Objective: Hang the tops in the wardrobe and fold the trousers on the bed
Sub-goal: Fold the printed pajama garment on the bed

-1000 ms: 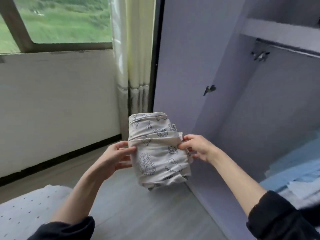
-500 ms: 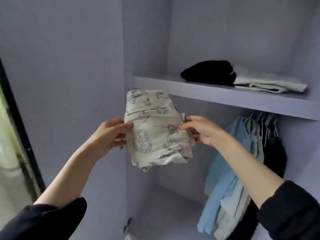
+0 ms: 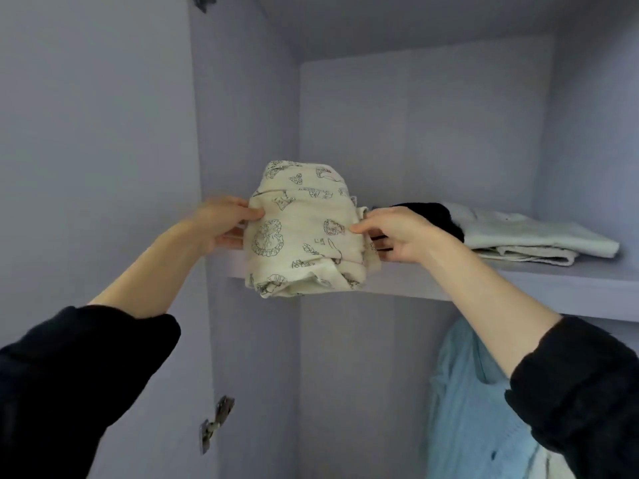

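Being held at both sides by the left hand point(image 3: 221, 223) and right hand point(image 3: 397, 233), whose fingers pinch it, the folded trousers point(image 3: 304, 236) should be slid flat onto the shelf point(image 3: 518, 285), left of the black garment point(image 3: 435, 216).

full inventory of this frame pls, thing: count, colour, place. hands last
folded printed garment: 1, cream with dark line drawings, held at the front edge of the shelf, left part
shelf: 1, pale lilac, across the wardrobe interior
folded black garment: 1, black, on the shelf behind the right hand
folded white garment: 1, white, on the shelf, right of the black one
hanging top: 1, light blue, below the shelf, right
door hinge: 1, metal, lower left wardrobe side
left hand: 1, grips the printed garment's left side, black sleeve
right hand: 1, grips its right side, black sleeve
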`<act>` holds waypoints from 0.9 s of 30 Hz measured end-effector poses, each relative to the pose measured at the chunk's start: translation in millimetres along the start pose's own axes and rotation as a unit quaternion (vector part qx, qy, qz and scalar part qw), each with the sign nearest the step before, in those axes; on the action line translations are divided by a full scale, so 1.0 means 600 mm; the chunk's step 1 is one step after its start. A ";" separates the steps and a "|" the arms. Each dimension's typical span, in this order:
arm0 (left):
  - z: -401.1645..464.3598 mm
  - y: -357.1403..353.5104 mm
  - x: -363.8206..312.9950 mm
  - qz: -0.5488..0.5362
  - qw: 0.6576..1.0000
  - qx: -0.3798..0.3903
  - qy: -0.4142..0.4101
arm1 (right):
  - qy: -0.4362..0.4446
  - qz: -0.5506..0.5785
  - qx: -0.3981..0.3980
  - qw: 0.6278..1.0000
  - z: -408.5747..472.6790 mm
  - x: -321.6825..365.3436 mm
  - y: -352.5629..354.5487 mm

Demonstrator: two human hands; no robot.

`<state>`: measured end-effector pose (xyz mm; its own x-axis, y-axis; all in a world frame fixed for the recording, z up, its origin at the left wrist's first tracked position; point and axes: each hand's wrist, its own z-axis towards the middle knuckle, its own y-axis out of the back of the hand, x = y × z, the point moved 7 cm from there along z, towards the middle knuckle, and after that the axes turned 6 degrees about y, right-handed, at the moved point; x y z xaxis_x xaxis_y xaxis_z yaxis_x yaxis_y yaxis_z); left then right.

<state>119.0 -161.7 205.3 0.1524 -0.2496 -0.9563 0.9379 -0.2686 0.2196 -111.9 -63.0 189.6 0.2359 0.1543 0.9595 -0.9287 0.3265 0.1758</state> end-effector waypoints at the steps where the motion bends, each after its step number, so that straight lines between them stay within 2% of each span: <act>1: 0.024 0.003 -0.006 0.009 1.000 -0.003 0.002 | -0.002 -0.006 0.001 1.000 0.024 0.006 -0.003; 5: 0.127 0.014 -0.030 0.023 1.000 -0.017 0.012 | -0.001 -0.019 -0.018 1.000 0.138 0.032 -0.009; 9: 0.228 0.025 -0.023 0.026 0.997 -0.066 0.032 | 0.005 -0.028 -0.023 0.999 0.242 0.038 -0.013; 10: 0.250 0.021 -0.015 0.048 0.995 -0.078 0.035 | 0.012 -0.044 -0.023 0.999 0.264 0.034 -0.013; 12: 0.282 0.004 -0.004 0.187 0.978 -0.085 0.020 | 0.046 -0.121 -0.040 0.991 0.299 0.032 -0.005; 14: 0.297 -0.037 0.002 0.311 0.949 -0.040 -0.024 | 0.112 -0.289 -0.066 0.948 0.325 0.040 0.015; 16: 0.291 -0.093 0.021 0.343 0.935 0.084 -0.044 | 0.153 -0.453 -0.062 0.876 0.332 0.047 0.034; 18: 0.280 -0.136 0.056 0.384 0.903 0.196 0.000 | 0.122 -0.570 -0.013 0.813 0.336 0.031 0.051; 20: 0.295 -0.153 0.088 0.462 0.863 0.205 0.007 | 0.044 -0.641 0.050 0.764 0.342 -0.005 0.073; 22: 0.324 -0.161 0.096 0.499 0.850 0.166 -0.032 | -0.005 -0.646 0.089 0.758 0.340 -0.034 0.089; 24: 0.349 -0.175 0.097 0.503 0.848 0.156 -0.059 | -0.007 -0.640 0.111 0.761 0.339 -0.046 0.087; 27: 0.394 -0.204 0.096 0.531 0.829 0.153 -0.087 | -0.012 -0.655 0.135 0.743 0.341 -0.053 0.082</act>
<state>-60.3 -362.9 169.2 0.7689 -0.6199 -0.1569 0.1780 -0.0281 0.9836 -223.8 -242.5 212.5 0.9864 -0.1484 -0.0713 0.0693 -0.0185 0.9974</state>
